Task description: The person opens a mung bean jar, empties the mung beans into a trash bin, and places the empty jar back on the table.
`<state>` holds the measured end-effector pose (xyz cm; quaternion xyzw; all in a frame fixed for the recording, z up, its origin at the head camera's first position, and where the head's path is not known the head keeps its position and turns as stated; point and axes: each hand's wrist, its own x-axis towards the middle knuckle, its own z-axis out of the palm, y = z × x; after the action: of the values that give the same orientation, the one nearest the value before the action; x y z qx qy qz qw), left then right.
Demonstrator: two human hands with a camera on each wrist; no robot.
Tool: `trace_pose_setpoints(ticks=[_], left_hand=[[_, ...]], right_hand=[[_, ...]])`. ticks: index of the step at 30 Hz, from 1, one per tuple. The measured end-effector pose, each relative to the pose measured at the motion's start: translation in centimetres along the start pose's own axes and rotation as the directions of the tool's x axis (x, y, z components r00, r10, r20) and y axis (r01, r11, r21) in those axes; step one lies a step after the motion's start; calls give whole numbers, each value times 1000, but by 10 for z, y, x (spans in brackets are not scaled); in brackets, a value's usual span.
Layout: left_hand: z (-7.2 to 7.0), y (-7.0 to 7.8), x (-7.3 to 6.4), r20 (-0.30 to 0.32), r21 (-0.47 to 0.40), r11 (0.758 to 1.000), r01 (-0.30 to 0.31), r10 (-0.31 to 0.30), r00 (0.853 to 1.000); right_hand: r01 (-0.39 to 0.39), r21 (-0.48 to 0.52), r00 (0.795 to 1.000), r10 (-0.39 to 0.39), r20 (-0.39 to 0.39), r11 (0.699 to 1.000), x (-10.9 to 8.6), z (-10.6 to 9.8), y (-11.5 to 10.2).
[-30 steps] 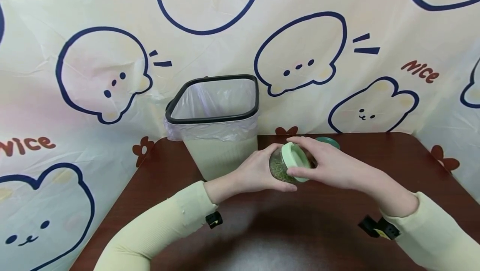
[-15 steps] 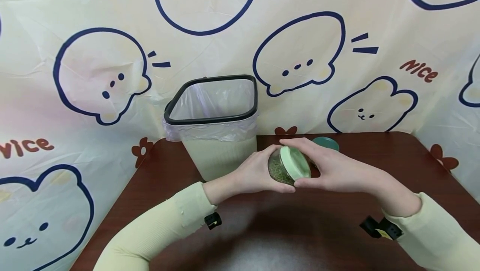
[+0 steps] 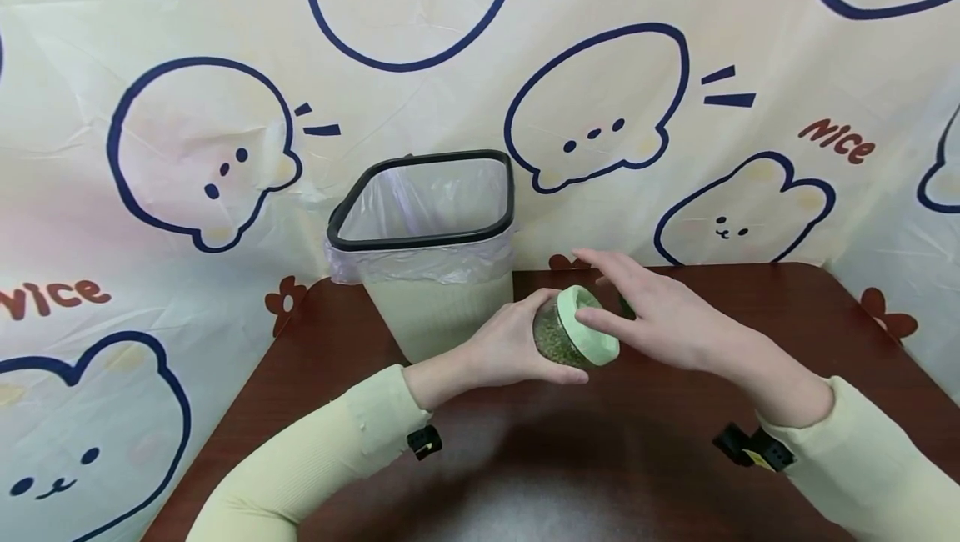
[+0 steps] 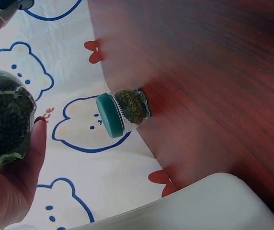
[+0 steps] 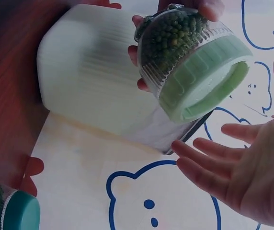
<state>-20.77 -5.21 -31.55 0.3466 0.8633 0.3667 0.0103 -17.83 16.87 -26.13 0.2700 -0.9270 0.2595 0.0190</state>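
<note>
At the left hand (image 3: 506, 348), fingers and thumb are curled round a clear jar (image 3: 551, 321), gripping it by the body. Jar is tilted, lid end facing the right hand. Small green pellets (image 3: 557, 345) show through the wall. Pale green lid (image 3: 597, 340) is on, raised ring round a recessed centre.

Right hand (image 3: 667, 314): released, fingers extended and spread, palm side toward the lid. Thumb overlaps the lid in the head view; right wrist view shows a gap, so just beside it, apart.

Held jar is above the tabletop (image 3: 787, 350), in front of the bin (image 3: 442, 308) and to its right as the head camera sees it.

Second jar (image 4: 131, 106) stands upright near the tabletop's far edge: teal lid (image 4: 109, 116), similar green contents. Mostly hidden by the right hand in the head view.

Bin is pale and tapered, black rim (image 3: 420, 239), thin lilac-tinted liner (image 3: 450, 265) folded over the outside.

Tabletop is dark red-brown. Pale yellow sleeves (image 3: 360, 425), black device (image 3: 425, 442) at each wrist. Behind: pale backdrop (image 3: 405, 108), blue-outlined cartoon heads and red flowers (image 3: 900, 326).
</note>
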Motion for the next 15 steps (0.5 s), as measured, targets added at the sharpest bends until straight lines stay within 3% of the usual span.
trace_pose_setpoints(ticks=[5, 15], left_hand=[[-1, 0, 0, 6, -8, 1000, 0, 0, 1000], [-2, 0, 0, 5, 6, 1000, 6, -7, 1000]], right_hand=[[-25, 4, 1000, 25, 7, 1000, 2, 0, -3], [-93, -11, 991, 94, 99, 996, 3, 6, -3]])
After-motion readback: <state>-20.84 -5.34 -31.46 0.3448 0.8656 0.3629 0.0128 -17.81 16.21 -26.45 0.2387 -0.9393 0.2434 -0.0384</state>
